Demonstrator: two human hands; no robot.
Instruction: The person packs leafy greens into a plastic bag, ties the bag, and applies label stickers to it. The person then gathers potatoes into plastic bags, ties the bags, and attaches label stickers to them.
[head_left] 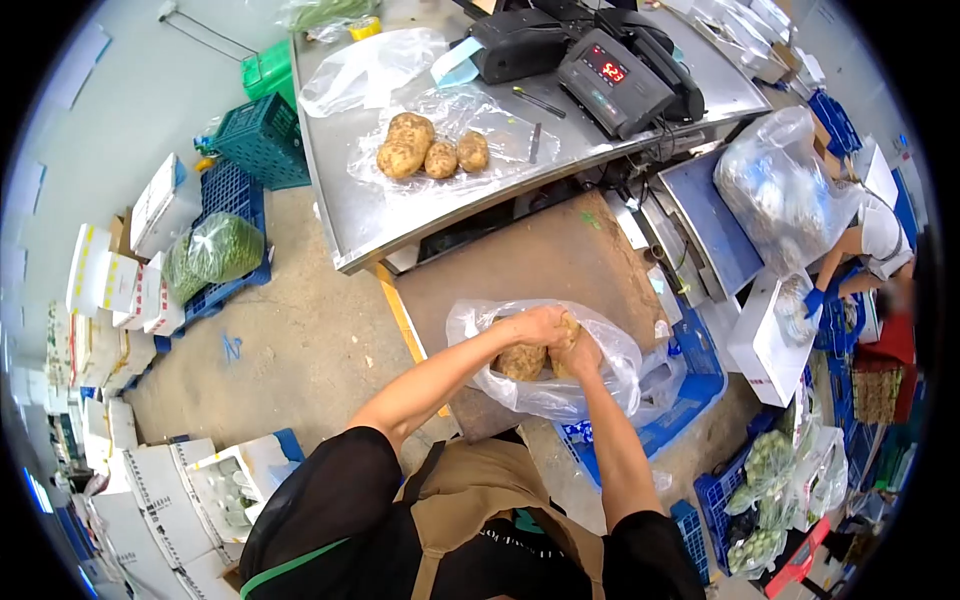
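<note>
Both my hands are together over an open clear plastic bag of potatoes on a brown platform. My left hand point(540, 326) reaches in from the left, its fingers curled at a potato point(570, 328). My right hand point(580, 356) is beside it, fingers bent against the same potato. Large brown potatoes point(522, 362) lie in the bag point(620, 350), partly under my hands. On the metal table point(350, 215) ahead, three more potatoes point(406, 146) rest on a clear plastic sheet point(510, 165).
A scale display point(608, 72) stands on the table near a black pen point(538, 102). Blue crates point(715, 370) are at the right. Another person's blue-gloved hand point(813, 302) is near a white box point(765, 345). White boxes point(165, 500) stack at the left.
</note>
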